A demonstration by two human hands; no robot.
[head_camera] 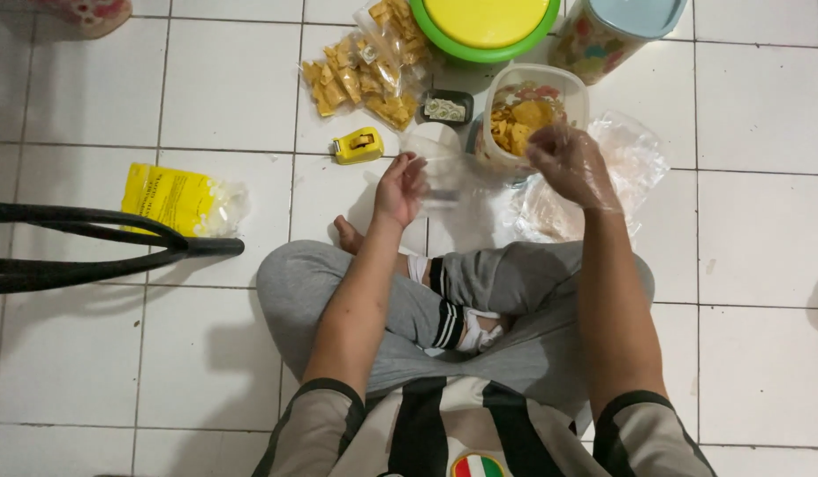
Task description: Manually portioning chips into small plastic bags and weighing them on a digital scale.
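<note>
Over chip tub (533,110), gloved right hand (570,165)

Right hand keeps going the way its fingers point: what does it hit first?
Most likely the clear tub of chips: the gloved right hand points up-left at its rim, very close. Depth is unclear, so contact can't be confirmed.

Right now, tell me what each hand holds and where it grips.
The left hand pinches a small clear plastic bag by its left edge. The gloved right hand hovers over the plastic container; whether it holds anything cannot be told.

yellow tape dispenser (358,146), yellow packet (170,199), green-yellow lid (485,26)
</note>
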